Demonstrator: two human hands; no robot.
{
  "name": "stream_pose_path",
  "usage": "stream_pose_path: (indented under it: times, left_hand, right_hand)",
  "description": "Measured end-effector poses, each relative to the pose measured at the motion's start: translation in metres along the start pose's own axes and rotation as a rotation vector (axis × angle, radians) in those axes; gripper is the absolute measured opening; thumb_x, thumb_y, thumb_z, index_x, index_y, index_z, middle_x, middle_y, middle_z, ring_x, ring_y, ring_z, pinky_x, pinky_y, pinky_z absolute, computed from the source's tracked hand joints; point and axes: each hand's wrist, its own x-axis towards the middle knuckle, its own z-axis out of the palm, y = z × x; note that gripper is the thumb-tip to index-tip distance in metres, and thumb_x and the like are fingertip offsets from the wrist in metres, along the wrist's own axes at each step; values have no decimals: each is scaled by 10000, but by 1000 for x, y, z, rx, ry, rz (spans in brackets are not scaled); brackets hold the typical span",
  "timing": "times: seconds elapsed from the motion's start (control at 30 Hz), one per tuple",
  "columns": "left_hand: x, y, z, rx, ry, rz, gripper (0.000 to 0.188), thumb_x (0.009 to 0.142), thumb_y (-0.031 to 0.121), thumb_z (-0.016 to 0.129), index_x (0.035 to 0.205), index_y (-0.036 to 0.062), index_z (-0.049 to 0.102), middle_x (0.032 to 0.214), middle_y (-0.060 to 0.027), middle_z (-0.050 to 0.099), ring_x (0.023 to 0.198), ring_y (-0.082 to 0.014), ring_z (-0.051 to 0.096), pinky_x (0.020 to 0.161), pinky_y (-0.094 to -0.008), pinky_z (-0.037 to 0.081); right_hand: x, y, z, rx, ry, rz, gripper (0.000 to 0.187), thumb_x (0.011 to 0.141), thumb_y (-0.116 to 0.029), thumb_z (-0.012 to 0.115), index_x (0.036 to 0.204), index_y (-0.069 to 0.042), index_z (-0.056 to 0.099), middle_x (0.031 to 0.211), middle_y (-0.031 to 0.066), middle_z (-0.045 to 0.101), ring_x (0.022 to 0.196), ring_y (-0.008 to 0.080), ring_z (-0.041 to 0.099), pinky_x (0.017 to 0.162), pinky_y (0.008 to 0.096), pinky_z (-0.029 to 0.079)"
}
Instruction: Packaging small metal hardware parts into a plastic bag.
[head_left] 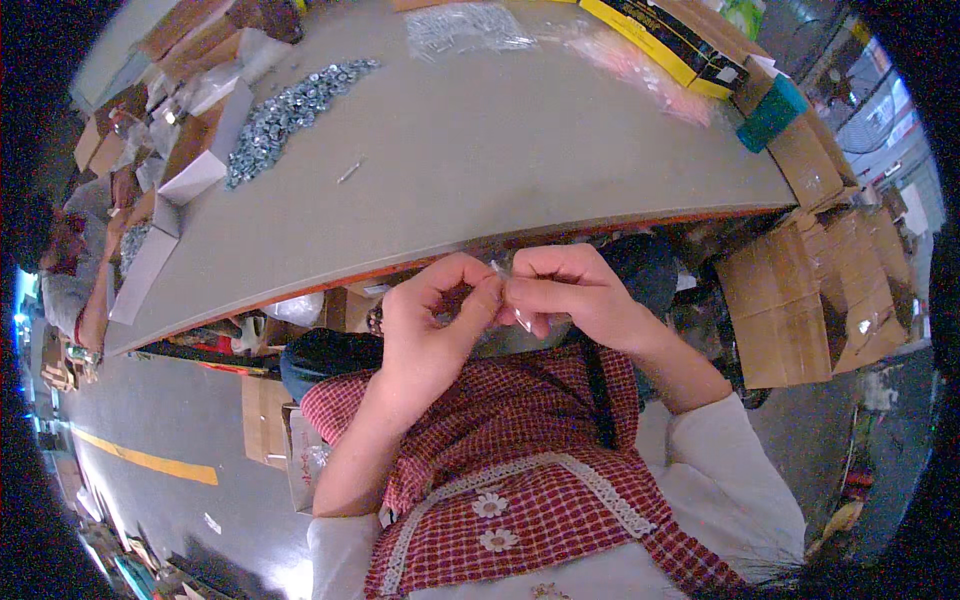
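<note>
Both of my hands meet over my lap, just in front of the table's near edge. My left hand [425, 325] is closed, its thumb and forefinger pinched together at the fingertips. Against it, my right hand [580, 295] is closed too, fingers curled and thumb pressed in. Between them shows a bit of clear, shiny plastic [524, 319], which looks like a small bag; most of it is hidden by the fingers. Whether anything is inside it I cannot tell. On the grey table [480, 150] beyond lies a single slim metal piece [350, 172].
A heap of small metal fasteners [285, 115] spreads at the table's left, beside open white boxes [205, 170]. Clear bags [465, 28], pinkish plastic bags [645, 72] and a yellow-black box [670, 40] line the far side. Cardboard [780, 305] stands right. Another person [70, 270] sits far left.
</note>
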Motion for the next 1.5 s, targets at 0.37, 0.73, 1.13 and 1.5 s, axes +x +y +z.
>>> stream_pose_path:
  times: [0.37, 0.73, 1.13, 1.5]
  left_hand:
    - [1, 1, 4, 688, 209, 288, 73, 784, 84, 688, 793, 29, 641, 672, -104, 613, 606, -116, 575, 581, -286, 477]
    - [7, 12, -10, -240, 163, -157, 342, 1009, 326, 539, 1099, 7, 622, 920, -65, 693, 900, -124, 637, 762, -287, 505]
    - [0, -18, -55, -218, 353, 15, 80, 918, 72, 576, 980, 22, 571, 820, -64, 616, 674, -140, 559, 612, -253, 431]
    - [-13, -38, -67, 1083, 394, 447, 270, 707, 98, 718, 926, 69, 563, 845, -87, 587, 859, -315, 563, 795, -441, 410]
  right_hand:
    - [3, -17, -6, -1136, 319, -714, 183, 686, -141, 683, 846, -91, 612, 1153, 123, 593, 1133, 367, 526, 996, 511, 389]
    - [-6, -28, -10, -1111, 386, -951, 143, 815, -257, 670, 945, -238, 724, 1164, -7, 656, 1278, 336, 472, 1127, 586, 203]
    - [-1, -41, -14, -1188, -5, -522, 348, 850, -222, 646, 1195, -231, 694, 1471, -63, 490, 1466, 496, -43, 1028, 740, -189]
    - [82, -19, 36, -1051, -213, -879, 171, 855, -177, 627, 983, -97, 709, 1143, 68, 664, 1365, 331, 411, 1099, 745, 34]
